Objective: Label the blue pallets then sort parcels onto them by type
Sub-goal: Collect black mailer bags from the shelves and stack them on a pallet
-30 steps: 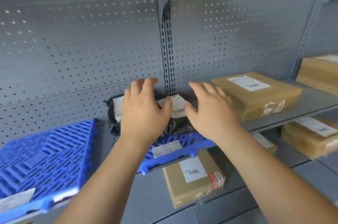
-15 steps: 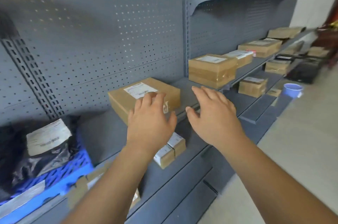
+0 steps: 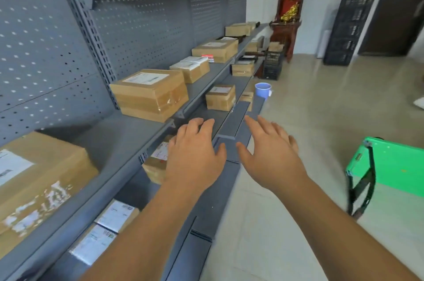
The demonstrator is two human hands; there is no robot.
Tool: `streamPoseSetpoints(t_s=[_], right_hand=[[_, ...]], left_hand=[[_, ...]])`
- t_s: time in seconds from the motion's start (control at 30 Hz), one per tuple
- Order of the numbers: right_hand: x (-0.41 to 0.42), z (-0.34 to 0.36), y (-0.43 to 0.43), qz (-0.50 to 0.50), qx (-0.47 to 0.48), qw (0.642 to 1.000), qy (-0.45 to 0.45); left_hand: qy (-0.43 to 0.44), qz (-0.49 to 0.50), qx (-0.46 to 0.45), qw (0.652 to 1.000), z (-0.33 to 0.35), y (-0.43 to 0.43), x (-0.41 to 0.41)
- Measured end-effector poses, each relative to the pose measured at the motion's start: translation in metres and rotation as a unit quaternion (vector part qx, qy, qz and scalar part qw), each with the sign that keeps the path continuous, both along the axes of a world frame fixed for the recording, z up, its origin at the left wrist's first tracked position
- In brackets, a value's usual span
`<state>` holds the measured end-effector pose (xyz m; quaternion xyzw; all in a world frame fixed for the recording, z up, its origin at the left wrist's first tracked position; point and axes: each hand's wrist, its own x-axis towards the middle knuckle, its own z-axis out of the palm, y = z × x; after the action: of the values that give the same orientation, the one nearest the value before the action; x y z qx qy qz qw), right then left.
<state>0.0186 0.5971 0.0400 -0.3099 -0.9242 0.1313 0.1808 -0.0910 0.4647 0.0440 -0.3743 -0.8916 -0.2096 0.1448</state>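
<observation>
I've one wide-angle head cam, facing fwd & down along shelving (image 3: pixel 124 136) at left, w/ left hand (image 3: pixel 195 159) and right hand (image 3: pixel 273 159) close.

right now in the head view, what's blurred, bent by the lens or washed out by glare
Head view: the wide lens bows the shelf upright; motion blur smears the green cart at the right edge and the near box label; pale glare sheens the floor; the left hand and right hand are fairly sharp.
</observation>
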Motion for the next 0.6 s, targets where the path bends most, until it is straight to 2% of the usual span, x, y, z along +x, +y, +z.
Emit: streamPoseSetpoints(t_s=[0.37, 0.6], right_hand=[[-0.070, -0.007, 0.139, -0.157, 0.002, 0.987, -0.021], [-0.077, -0.012, 0.221, -0.242, -0.021, 0.970, -0.015]], left_hand=[[-0.055, -0.165, 0.014, 0.985, -0.012, 0.174, -0.096], [-0.070, -0.239, -0.021, 0.968, -0.022, 0.289, -0.121]])
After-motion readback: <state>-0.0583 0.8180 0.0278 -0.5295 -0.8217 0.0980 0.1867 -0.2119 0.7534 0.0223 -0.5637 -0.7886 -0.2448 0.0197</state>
